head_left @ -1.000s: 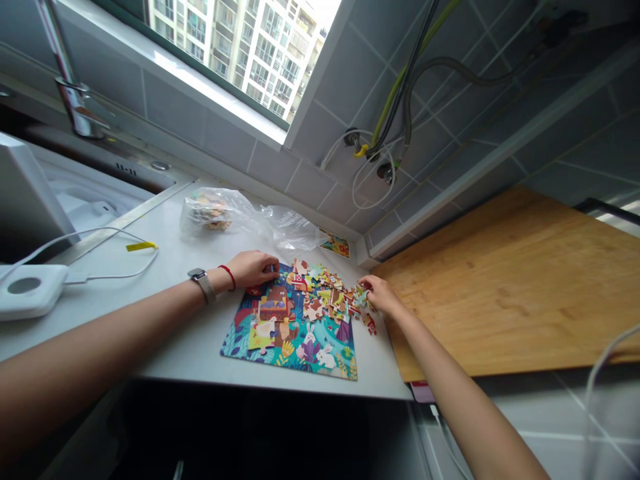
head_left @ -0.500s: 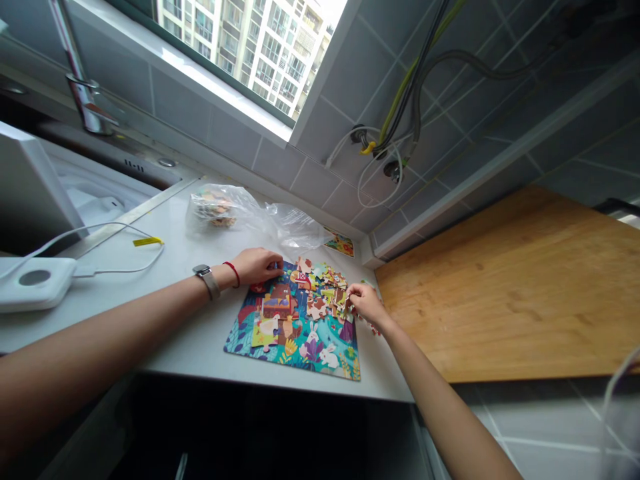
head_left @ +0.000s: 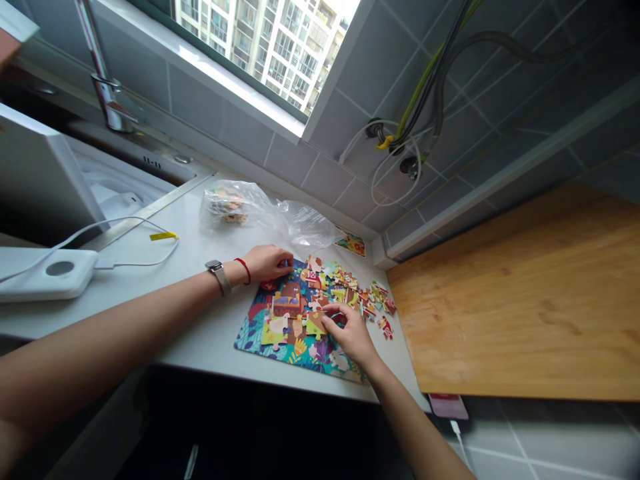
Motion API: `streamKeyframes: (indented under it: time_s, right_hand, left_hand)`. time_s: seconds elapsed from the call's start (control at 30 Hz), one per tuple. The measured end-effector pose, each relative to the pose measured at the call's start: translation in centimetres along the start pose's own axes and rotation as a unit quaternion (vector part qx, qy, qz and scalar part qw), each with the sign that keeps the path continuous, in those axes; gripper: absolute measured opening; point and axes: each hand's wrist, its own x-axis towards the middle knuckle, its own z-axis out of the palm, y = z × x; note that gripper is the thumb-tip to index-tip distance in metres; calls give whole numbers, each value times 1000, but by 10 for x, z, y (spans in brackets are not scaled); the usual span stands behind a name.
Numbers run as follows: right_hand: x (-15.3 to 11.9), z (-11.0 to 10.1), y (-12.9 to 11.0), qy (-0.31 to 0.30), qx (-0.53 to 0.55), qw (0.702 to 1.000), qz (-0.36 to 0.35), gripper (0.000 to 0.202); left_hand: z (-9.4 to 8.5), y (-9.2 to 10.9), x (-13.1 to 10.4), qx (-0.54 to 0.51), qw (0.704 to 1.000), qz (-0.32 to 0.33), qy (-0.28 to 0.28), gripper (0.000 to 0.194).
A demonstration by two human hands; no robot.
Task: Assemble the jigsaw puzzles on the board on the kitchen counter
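Pinching a green piece [head_left: 315,325], the right hand [head_left: 354,335] points its knob left.

"Where's the green-and-brown piece [head_left: 314,325]?"

"Pinched in the right hand [head_left: 351,333], above the flat, teal-and-blue illustrated board [head_left: 249,335], beside the white-bird piece [head_left: 275,331]."

"And the other pieces [head_left: 350,297]?"

"Colourful, interlocking-edged, clustered over the board's upper right, spilling onto the white counter [head_left: 213,340]."

Glossy, crinkled clear plastic bag [head_left: 310,223]; smooth wooden board [head_left: 520,293].
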Motion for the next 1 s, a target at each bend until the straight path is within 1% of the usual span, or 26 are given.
streamKeyframes:
  time_s: [0.13,0.3,0.4,0.5,0.6,0.73,1.0]
  right_hand:
    - [-5,1,6,6,56,998,16,30]
    - [-11,4,5,21,117,992,36,33]
    - [-15,10,1,2,166,984,69,35]
    - [-16,19,-4,-39,193,976,91,37]
    - [-15,27,-8,-67,173,980,73,36]
    - [-12,32,-11,-49,88,995,24,27]
    - [-11,33,-14,-32,51,998,15,22]
  left_hand:
    - [0,0,0,4,1000,-6,-3,31]
    - [0,-1,0,-3,1000,-2,-1,31]
    - [0,-1,0,-6,1000,1,-1,32]
    - [0,-1,0,-2,1000,-1,1,32]
    - [0,0,0,8,1000,-4,-3,32]
    - [-1,1,0,12,1000,-9,-6,31]
    - [-2,1,-1,1,1000,-9,-10,28]
